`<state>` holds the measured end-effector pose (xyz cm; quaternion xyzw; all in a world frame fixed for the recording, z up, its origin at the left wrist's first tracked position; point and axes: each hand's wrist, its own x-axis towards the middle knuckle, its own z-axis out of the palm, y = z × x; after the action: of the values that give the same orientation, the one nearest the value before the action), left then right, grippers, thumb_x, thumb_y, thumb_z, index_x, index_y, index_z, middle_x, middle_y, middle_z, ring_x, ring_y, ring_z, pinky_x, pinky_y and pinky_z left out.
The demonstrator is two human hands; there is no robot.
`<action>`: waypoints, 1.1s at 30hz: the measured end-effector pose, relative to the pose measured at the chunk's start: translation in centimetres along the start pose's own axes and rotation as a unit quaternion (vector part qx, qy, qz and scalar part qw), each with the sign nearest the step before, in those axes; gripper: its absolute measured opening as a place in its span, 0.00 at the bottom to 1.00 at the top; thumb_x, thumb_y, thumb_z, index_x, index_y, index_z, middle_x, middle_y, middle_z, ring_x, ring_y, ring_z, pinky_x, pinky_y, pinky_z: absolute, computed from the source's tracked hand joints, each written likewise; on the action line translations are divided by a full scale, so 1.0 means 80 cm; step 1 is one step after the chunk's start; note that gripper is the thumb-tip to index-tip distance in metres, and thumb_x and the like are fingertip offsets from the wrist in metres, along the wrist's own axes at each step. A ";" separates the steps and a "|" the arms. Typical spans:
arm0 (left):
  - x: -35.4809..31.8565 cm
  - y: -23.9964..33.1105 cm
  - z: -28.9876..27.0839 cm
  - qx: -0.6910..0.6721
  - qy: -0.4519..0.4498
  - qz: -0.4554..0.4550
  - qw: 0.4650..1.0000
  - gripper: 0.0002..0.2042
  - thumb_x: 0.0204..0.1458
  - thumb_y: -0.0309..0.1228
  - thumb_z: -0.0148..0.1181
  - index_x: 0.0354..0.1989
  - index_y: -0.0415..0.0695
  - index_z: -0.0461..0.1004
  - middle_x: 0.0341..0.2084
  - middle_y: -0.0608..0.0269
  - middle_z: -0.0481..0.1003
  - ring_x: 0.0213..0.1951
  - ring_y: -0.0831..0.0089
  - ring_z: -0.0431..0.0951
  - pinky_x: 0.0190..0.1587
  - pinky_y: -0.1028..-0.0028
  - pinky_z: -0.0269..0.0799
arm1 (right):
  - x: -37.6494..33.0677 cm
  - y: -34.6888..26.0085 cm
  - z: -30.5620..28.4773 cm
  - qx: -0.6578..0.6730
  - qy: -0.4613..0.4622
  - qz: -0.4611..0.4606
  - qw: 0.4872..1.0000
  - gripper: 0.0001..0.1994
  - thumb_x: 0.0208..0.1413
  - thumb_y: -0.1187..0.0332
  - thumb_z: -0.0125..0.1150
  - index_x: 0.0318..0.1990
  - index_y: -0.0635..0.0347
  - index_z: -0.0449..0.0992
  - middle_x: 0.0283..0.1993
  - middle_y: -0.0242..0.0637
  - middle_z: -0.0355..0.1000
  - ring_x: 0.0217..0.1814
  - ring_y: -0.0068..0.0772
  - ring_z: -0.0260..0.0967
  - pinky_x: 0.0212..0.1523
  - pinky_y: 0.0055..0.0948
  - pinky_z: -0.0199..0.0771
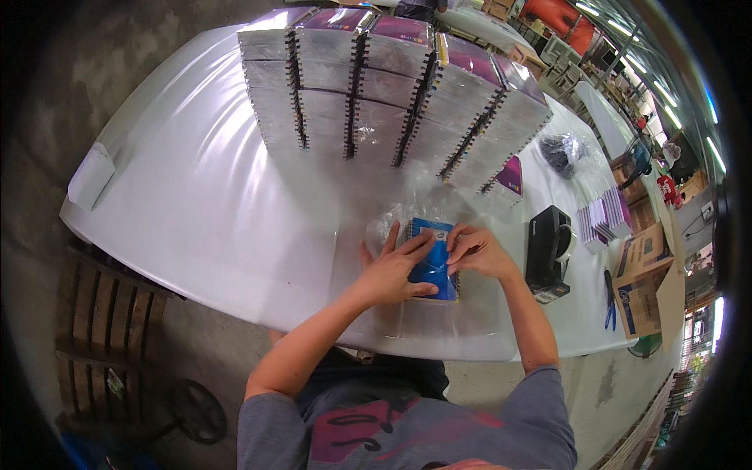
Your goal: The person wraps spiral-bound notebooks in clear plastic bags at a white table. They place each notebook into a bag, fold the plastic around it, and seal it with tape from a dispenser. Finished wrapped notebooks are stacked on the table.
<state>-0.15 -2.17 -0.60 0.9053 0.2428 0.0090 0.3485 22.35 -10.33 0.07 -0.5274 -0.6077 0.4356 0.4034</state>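
Note:
A small blue spiral-bound notebook [433, 273] lies on the white table near its front edge, its coil along the left side. Thin transparent plastic film [392, 317] spreads around and under it. Spread flat, my left hand [397, 270] presses on the notebook's cover with thumb and fingers apart. My right hand [478, 251] is at the notebook's right edge, fingertips pinched together. Whatever sits between those fingertips is too small to make out. To the right of that hand stands a black tape dispenser [542, 244] with a roll of tape.
Tall stacks of plastic-wrapped spiral notebooks [384, 98] stand along the table's [180, 180] far side. On the right are a clear bag with dark contents [565, 154], purple-covered booklets [607, 218], a blue-handled tool [610, 305] and an open cardboard box [644, 270]. A wooden pallet [106, 329] is at lower left.

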 end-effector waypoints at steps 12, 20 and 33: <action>0.015 0.028 0.013 0.007 -0.027 -0.016 0.999 0.49 0.35 0.57 0.67 0.68 0.63 0.50 0.70 0.78 0.40 0.67 0.34 0.28 0.52 0.20 0.31 | -0.003 -0.007 0.026 -0.007 0.056 -0.022 0.998 0.11 0.35 0.82 0.70 0.29 0.60 0.83 0.34 0.32 0.69 0.38 0.28 0.69 0.37 0.25 0.72; 0.013 0.012 0.028 -0.090 0.124 0.049 0.987 0.48 0.34 0.55 0.70 0.67 0.59 0.53 0.69 0.75 0.45 0.68 0.39 0.29 0.55 0.26 0.36 | 0.006 -0.045 0.035 -0.195 0.033 0.046 0.979 0.08 0.34 0.76 0.71 0.27 0.57 0.82 0.39 0.35 0.67 0.36 0.29 0.70 0.37 0.28 0.71; -0.002 -0.001 -0.023 0.012 0.056 -0.011 0.998 0.22 0.44 0.45 0.66 0.51 0.61 0.76 0.60 0.76 0.65 0.68 0.63 0.49 0.58 0.34 0.39 | 0.002 -0.034 0.035 -0.133 0.052 0.044 0.989 0.09 0.34 0.75 0.74 0.28 0.56 0.83 0.41 0.34 0.66 0.43 0.27 0.68 0.40 0.25 0.70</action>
<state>-0.65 -1.03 0.73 0.9048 0.2723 0.0529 0.3232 18.88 -10.65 1.81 -0.6248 -0.6143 0.3404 0.3412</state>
